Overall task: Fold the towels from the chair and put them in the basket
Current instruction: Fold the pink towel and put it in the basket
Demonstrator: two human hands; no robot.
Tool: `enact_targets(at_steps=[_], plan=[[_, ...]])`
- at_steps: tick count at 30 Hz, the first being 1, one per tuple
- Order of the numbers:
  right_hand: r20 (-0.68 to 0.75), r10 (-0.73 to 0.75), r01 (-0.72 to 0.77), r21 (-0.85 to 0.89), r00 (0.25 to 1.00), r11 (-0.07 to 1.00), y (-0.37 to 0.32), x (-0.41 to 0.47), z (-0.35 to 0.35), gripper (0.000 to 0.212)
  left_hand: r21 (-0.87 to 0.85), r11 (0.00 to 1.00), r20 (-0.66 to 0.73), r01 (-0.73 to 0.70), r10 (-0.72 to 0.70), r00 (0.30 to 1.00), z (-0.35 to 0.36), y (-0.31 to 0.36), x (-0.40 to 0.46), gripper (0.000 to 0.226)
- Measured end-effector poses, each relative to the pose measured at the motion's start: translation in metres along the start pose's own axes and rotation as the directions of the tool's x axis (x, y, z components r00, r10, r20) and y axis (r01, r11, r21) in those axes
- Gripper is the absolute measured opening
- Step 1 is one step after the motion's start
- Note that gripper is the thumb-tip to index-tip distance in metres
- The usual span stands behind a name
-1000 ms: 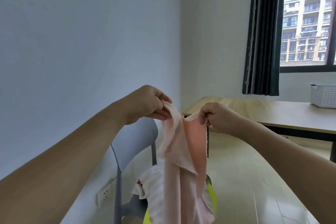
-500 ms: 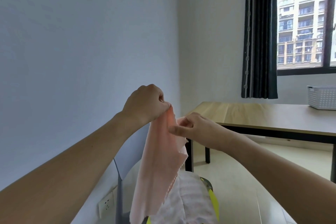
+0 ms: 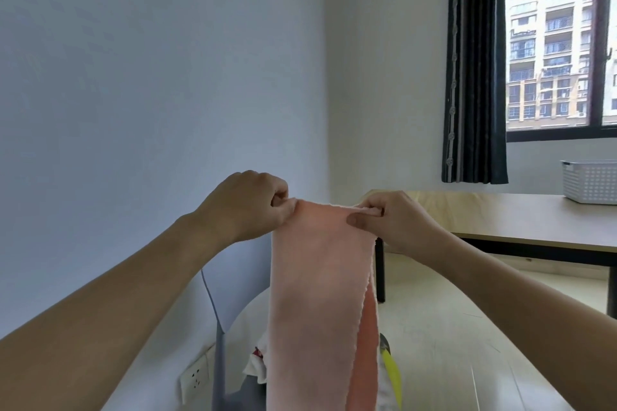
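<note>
A pink towel (image 3: 317,304) hangs straight down in front of me, stretched flat along its top edge. My left hand (image 3: 248,207) pinches its top left corner and my right hand (image 3: 389,220) pinches its top right corner. Below it the grey chair (image 3: 218,354) stands against the wall, with more towels (image 3: 258,367), white and yellow, piled on its seat and mostly hidden behind the pink one. The white basket (image 3: 589,185) sits on the wooden table at the far right.
The wooden table (image 3: 500,217) with black legs stands to the right under the window. A dark curtain (image 3: 474,77) hangs beside the window. A wall socket (image 3: 195,377) sits low on the left wall. Light floor lies between chair and table.
My hands have drawn apart and the towel, bunched between them before, now hangs spread flat. My right hand shifted to the right along the top edge.
</note>
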State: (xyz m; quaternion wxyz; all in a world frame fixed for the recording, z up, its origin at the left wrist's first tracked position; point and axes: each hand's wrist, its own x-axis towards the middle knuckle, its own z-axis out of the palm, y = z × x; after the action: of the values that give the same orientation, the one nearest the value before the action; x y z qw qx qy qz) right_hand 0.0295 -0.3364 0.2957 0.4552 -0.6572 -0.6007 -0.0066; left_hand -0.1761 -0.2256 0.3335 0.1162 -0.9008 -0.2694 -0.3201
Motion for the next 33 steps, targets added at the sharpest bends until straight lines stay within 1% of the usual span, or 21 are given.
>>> enact_targets(at_steps=[2, 4, 6, 8, 10, 14, 15, 18, 20, 22, 23, 24, 26, 27, 29, 33], plan=[[-0.007, 0.011, -0.011, 0.074, 1.0, 0.997, 0.004, 0.001, -0.005, 0.012, 0.112, 0.991, 0.01, -0.071, 0.07, 0.997, 0.003, -0.004, -0.004, 0.03], [-0.018, -0.001, 0.003, 0.069, 1.0, 0.998, 0.004, -0.001, -0.008, 0.013, 0.235, 0.965, 0.02, -0.114, 0.113, 0.993, 0.008, -0.007, -0.005, 0.035], [-0.027, -0.02, 0.021, 0.036, 0.999, 0.999, 0.002, -0.002, -0.01, 0.014, 0.337, 0.935, 0.015, -0.114, 0.116, 0.993, 0.012, -0.005, -0.006, 0.044], [-0.041, -0.059, 0.059, 0.004, 0.997, 0.998, -0.003, -0.004, -0.012, 0.011, 0.397, 0.915, -0.014, -0.074, 0.086, 0.996, 0.014, 0.001, -0.007, 0.048], [-0.078, -0.097, 0.096, -0.02, 0.992, 0.995, -0.005, -0.002, -0.016, 0.011, 0.427, 0.904, -0.035, -0.01, 0.027, 0.999, 0.013, 0.006, -0.006, 0.045], [-0.14, -0.135, 0.129, -0.048, 0.981, 0.99, -0.004, 0.003, -0.022, 0.013, 0.401, 0.903, -0.029, 0.154, -0.155, 0.987, 0.003, 0.017, -0.004, 0.033], [-0.153, -0.134, 0.128, -0.05, 0.979, 0.991, -0.003, 0.003, -0.021, 0.014, 0.398, 0.9, -0.03, 0.176, -0.179, 0.983, 0.002, 0.021, -0.005, 0.031], [-0.22, -0.126, 0.126, -0.011, 0.967, 0.992, -0.003, 0.004, -0.02, 0.021, 0.381, 0.908, -0.096, 0.174, -0.149, 0.984, 0.0, 0.03, -0.006, 0.031], [-0.262, -0.115, 0.133, 0.051, 0.958, 0.99, -0.002, 0.005, -0.023, 0.021, 0.339, 0.925, -0.177, 0.171, -0.116, 0.977, -0.001, 0.03, -0.006, 0.037], [-0.272, -0.12, 0.151, 0.099, 0.955, 0.984, -0.001, 0.003, -0.026, 0.017, 0.23, 0.958, -0.231, 0.174, -0.12, 0.965, -0.003, 0.024, -0.004, 0.039], [-0.263, -0.128, 0.163, 0.116, 0.956, 0.98, -0.001, 0.002, -0.028, 0.013, 0.136, 0.974, -0.238, 0.18, -0.144, 0.96, -0.003, 0.02, -0.003, 0.038], [-0.246, -0.138, 0.174, 0.13, 0.959, 0.976, -0.001, 0.001, -0.03, 0.013, 0.028, 0.981, -0.234, 0.191, -0.179, 0.956, -0.004, 0.018, -0.002, 0.036], [-0.184, -0.122, 0.151, 0.153, 0.975, 0.977, -0.001, 0.001, -0.032, 0.026, -0.152, 0.966, -0.214, 0.211, -0.241, 0.947, -0.004, 0.014, -0.002, 0.033], [-0.15, -0.094, 0.118, 0.163, 0.984, 0.98, -0.003, 0.0, -0.033, 0.024, -0.209, 0.954, -0.212, 0.213, -0.257, 0.943, -0.005, 0.014, -0.003, 0.031], [-0.094, -0.035, 0.052, 0.18, 0.995, 0.982, -0.008, 0.0, -0.036, 0.01, -0.28, 0.936, -0.225, 0.214, -0.281, 0.933, -0.006, 0.012, -0.004, 0.026], [-0.022, 0.046, -0.041, 0.193, 0.999, 0.98, -0.012, 0.0, -0.038, 0.02, -0.317, 0.921, -0.251, 0.225, -0.311, 0.917, -0.006, 0.01, -0.007, 0.023]])
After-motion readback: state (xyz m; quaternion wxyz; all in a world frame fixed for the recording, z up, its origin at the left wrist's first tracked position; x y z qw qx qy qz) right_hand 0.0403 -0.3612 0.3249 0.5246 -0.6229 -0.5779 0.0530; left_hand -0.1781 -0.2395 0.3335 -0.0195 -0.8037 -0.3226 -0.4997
